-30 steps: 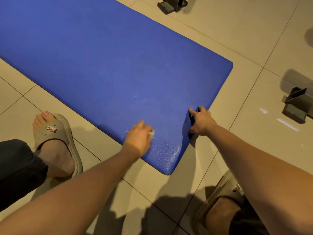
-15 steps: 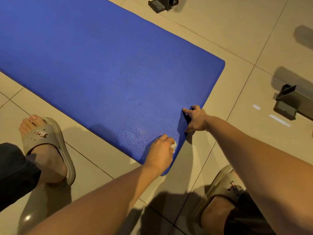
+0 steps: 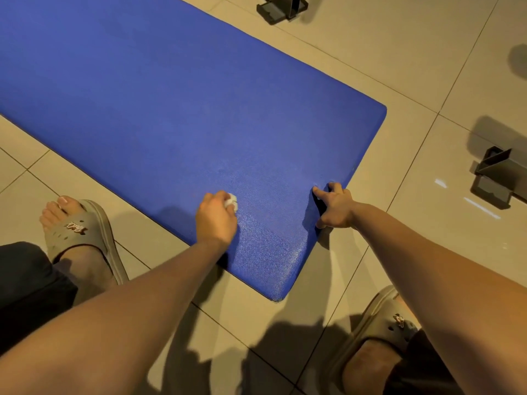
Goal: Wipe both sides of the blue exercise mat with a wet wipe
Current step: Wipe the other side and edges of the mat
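Note:
The blue exercise mat [image 3: 176, 104] lies flat on the tiled floor and runs from the upper left down to a corner near the bottom centre. My left hand [image 3: 215, 219] holds a crumpled white wet wipe [image 3: 231, 201] and presses it on the mat close to the near long edge. A damp sheen shows on the mat to the right of the wipe. My right hand [image 3: 333, 206] grips the mat's short end edge, thumb on top and fingers curled under it.
My feet in grey slides stand on the beige tiles, the left foot [image 3: 75, 232] beside the mat's long edge and the right foot [image 3: 379, 334] below the mat's corner. Dark metal stand bases sit at the top [image 3: 281, 8] and at the right [image 3: 496, 173].
My left hand slid the wipe from the mat's near corner back to the left and slightly up the mat. My right hand kept its grip on the end edge.

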